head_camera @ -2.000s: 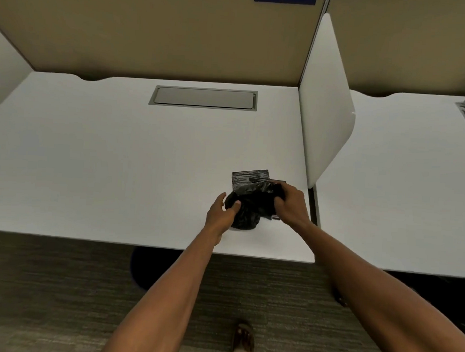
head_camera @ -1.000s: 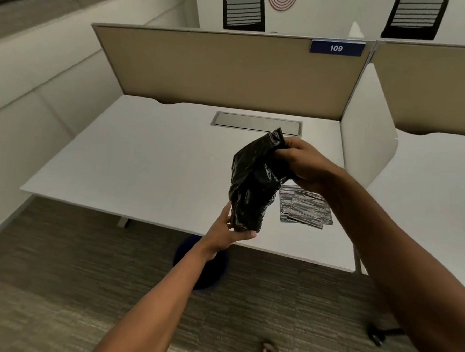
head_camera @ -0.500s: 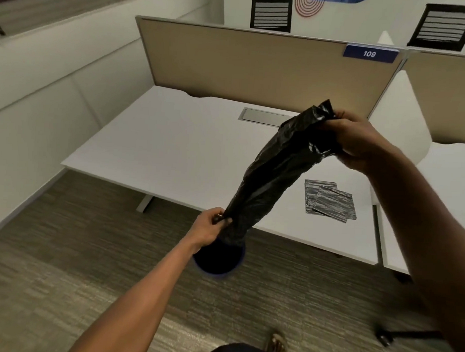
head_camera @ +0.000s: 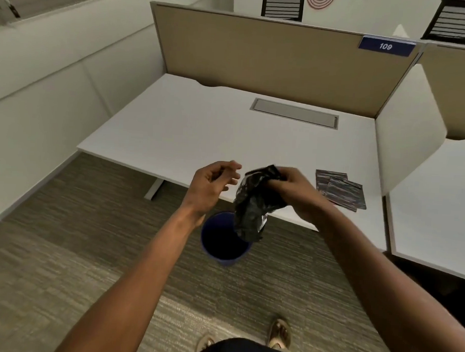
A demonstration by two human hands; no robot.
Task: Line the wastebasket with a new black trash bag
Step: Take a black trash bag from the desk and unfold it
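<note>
Left hand (head_camera: pixel 215 181) has let go of the bag's lower end since half a second ago; now fingers loosely spread, empty. White desk (head_camera: pixel 201 136) behind. Blue wastebasket (head_camera: pixel 224 241) on carpet, unlined. Right hand (head_camera: pixel 292 189) pinches black trash bag (head_camera: pixel 251 206) top; bag hangs crumpled over basket's rim. Folded bags (head_camera: pixel 341 189) lie on desk.

The bag (head_camera: pixel 252 203) hides the bin's (head_camera: pixel 222 240) right rim, and the bin's inside is too dark to read. The right hand (head_camera: pixel 292 192) covers the bag's top, so its mouth cannot be made out. The left hand's (head_camera: pixel 212 183) fingertips are smeared by motion. The desk (head_camera: pixel 201 136) conceals its own legs except one. Both arms run off the lower edge. The folded bags (head_camera: pixel 341 189) overlap, their count unclear. The feet (head_camera: pixel 279 333) are partly hidden by dark clothing.
</note>
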